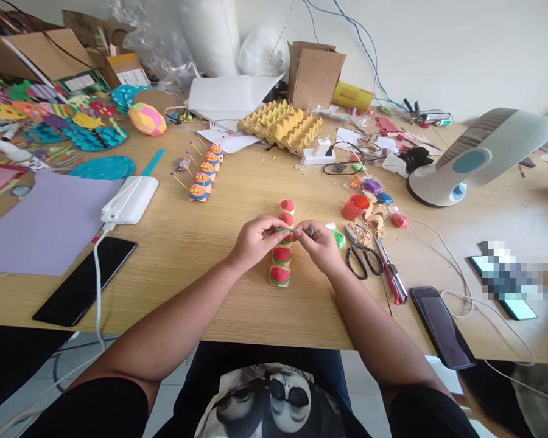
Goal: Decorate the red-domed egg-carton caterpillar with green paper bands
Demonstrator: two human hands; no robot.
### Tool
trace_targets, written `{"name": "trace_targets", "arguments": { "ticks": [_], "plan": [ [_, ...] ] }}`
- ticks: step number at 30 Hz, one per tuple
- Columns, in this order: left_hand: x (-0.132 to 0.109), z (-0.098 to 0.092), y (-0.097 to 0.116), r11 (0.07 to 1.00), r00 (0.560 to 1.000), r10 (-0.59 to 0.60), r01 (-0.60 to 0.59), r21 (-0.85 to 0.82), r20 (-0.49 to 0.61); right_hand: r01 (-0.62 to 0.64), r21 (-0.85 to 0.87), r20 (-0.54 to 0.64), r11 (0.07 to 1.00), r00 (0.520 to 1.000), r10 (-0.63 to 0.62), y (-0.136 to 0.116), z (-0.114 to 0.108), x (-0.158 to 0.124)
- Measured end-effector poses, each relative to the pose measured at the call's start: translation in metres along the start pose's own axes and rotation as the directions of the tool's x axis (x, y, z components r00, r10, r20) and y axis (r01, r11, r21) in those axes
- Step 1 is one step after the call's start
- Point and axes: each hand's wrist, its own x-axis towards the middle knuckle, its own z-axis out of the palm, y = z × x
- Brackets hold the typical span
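Note:
A row of egg-carton cups [281,275] lies lengthwise before me on the table, with red domed tops and green bands along the lower edges of the near ones. Above the middle of this row, my left hand [257,241] pinches a thin green clay strip [283,229] between thumb and finger. My right hand [322,244] has closed fingertips on the strip's other end. Part of the row is hidden behind the fingers. Beside my right hand lies a bright green packet [339,238].
Scissors [364,257] and a red utility knife [393,274] lie right of my right hand, near an orange cup [355,207]. Phones lie at both sides. A decorated carton row [203,176] with pins stands farther left; a white fan [477,155] stands right.

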Motion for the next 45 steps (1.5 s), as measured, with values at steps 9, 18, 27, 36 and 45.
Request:
{"name": "trace_targets", "arguments": {
  "ticks": [9,18,27,36,45],
  "plan": [
    [0.002,-0.004,0.002,0.99,0.995,0.099,-0.102,0.096,0.033,0.068,-0.072,0.013,0.995,0.998,-0.067,0.0,-0.001,0.0],
    [0.0,0.003,-0.007,0.962,0.987,-0.101,0.129,-0.24,0.126,0.071,-0.097,0.016,0.993,0.997,-0.069,0.001,-0.001,0.001],
    [0.001,0.0,-0.002,0.997,0.998,0.058,-0.056,-0.054,0.036,0.051,-0.035,0.048,0.998,0.998,-0.049,-0.002,-0.002,-0.001],
    [0.003,-0.002,-0.008,0.997,0.997,0.077,-0.076,0.027,-0.028,-0.08,0.256,0.033,0.963,0.997,0.073,0.005,-0.003,0.003],
    [0.011,-0.002,-0.012,0.955,0.988,-0.157,0.149,-0.255,-0.01,-0.084,0.206,-0.094,0.975,0.99,0.106,0.015,-0.005,0.013]
  ]
}}
